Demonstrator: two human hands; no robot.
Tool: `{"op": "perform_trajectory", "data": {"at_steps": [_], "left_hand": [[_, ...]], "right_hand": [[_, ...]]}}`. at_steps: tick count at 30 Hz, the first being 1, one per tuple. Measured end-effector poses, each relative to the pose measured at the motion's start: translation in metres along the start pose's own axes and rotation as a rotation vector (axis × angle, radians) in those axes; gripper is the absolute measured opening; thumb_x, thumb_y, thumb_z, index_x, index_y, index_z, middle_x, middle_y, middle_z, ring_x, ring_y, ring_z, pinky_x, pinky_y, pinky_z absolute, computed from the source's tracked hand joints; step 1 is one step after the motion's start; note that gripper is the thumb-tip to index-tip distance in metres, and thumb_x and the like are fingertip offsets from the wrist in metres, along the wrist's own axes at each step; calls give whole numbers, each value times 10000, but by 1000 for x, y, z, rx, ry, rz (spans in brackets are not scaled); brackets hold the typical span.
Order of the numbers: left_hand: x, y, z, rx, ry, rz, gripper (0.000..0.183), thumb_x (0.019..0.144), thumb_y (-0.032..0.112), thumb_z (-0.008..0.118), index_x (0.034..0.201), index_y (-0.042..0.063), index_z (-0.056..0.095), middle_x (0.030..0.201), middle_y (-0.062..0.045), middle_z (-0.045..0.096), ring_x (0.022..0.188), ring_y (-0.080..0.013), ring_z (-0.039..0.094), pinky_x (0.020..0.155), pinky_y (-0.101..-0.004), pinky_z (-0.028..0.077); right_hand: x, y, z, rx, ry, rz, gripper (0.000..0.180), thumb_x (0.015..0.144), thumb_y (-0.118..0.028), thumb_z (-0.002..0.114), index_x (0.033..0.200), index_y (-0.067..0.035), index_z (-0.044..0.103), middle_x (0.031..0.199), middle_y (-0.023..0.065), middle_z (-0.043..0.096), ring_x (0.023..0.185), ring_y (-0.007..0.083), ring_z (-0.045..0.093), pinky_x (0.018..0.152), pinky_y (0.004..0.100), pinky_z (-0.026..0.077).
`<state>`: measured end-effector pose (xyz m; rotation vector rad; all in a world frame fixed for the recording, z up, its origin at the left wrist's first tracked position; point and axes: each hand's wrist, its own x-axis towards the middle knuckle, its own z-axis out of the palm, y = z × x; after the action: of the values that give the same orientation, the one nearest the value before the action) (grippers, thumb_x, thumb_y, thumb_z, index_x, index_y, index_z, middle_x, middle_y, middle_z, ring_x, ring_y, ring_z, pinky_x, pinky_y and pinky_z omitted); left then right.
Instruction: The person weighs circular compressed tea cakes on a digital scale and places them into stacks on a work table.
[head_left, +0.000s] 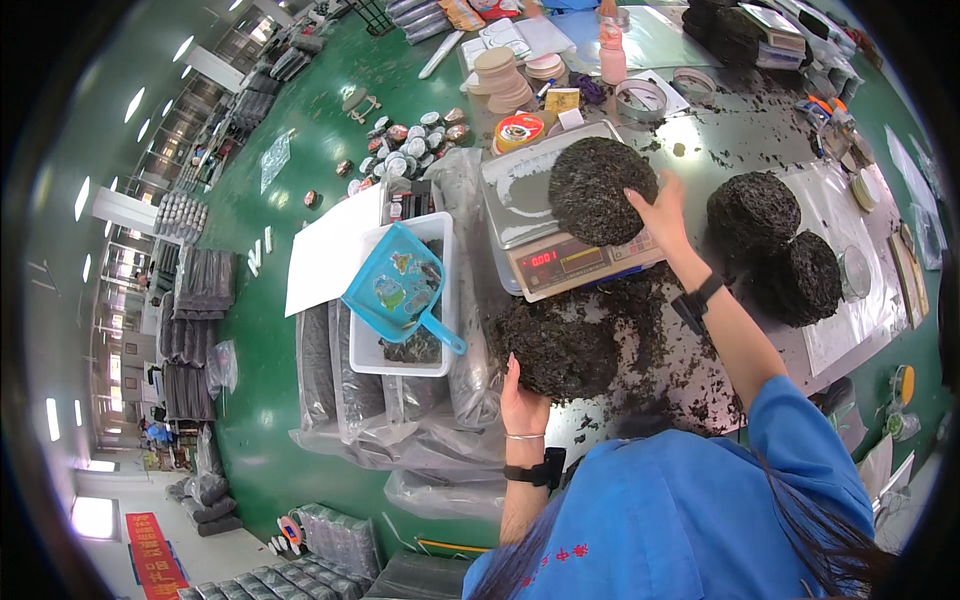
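My right hand (664, 206) grips a round, dark cake of what looks like dried seaweed (600, 187) by its right edge, thumb on top. This cake overlaps the pan of a digital scale (517, 199); whether it touches the pan I cannot tell. Below the scale, my left hand (523, 405) cups the near left edge of another dark cake (559, 352), thumb up along its side and the other fingers mostly hidden. Two more dark stacks of cakes, one farther (752, 210) and one nearer (802, 281), stand right of my right forearm.
A blue dustpan (397, 277) lies across a white plastic bin (405, 369) to the left, beside bagged cakes (469, 300). Dark crumbs litter the metal table (697, 367). Beyond the scale are paper discs (499, 79), a tape roll (520, 131), a metal ring (641, 100) and a pink bottle (612, 56).
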<state>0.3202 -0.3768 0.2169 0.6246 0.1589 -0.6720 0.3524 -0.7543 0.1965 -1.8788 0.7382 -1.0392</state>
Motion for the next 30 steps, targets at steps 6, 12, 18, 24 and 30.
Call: {"op": "perform_trajectory", "data": {"at_steps": [6, 12, 18, 24, 30], "left_hand": [[11, -11, 16, -84, -78, -61, 477, 1039, 365, 495, 1430, 95, 451, 1405, -67, 531, 1268, -244, 518, 1067, -425, 425], [16, -28, 4, 54, -17, 0, 392, 1054, 307, 483, 1375, 83, 487, 1346, -68, 564, 1232, -226, 543, 1029, -420, 459], [6, -14, -3, 34, 78, 0, 374, 1040, 267, 515, 1336, 39, 525, 1355, -101, 583, 1225, -262, 566, 1045, -454, 460], [9, -20, 4, 37, 64, -19, 350, 1013, 223, 575, 1293, 16, 548, 1312, -98, 608, 1198, -255, 586, 1016, -444, 487], [5, -19, 3, 170, 85, -7, 340, 1008, 172, 583, 1309, 22, 529, 1290, -104, 611, 1168, -240, 594, 1014, -439, 490]], "right_hand": [[-144, -143, -39, 76, -770, -285, 579, 797, -313, 778, 1240, -26, 541, 1242, 198, 543, 1197, 377, 499, 1028, 458, 413], [-181, -129, -35, 63, -808, -192, 413, 909, -266, 681, 1226, -22, 577, 1223, 200, 593, 1058, 352, 605, 906, 411, 496], [-86, -128, -58, 757, -518, 577, 395, 1016, -211, 559, 1342, 6, 506, 1228, 71, 626, 1014, 172, 642, 784, 319, 592], [18, 2, -24, 402, -151, 424, 448, 951, -258, 654, 1278, 15, 514, 1214, 100, 596, 1095, 243, 584, 917, 397, 495], [-68, -62, -47, 72, -333, 34, 383, 892, -247, 706, 1186, -34, 582, 1213, 152, 566, 1143, 266, 542, 998, 382, 427]]}}
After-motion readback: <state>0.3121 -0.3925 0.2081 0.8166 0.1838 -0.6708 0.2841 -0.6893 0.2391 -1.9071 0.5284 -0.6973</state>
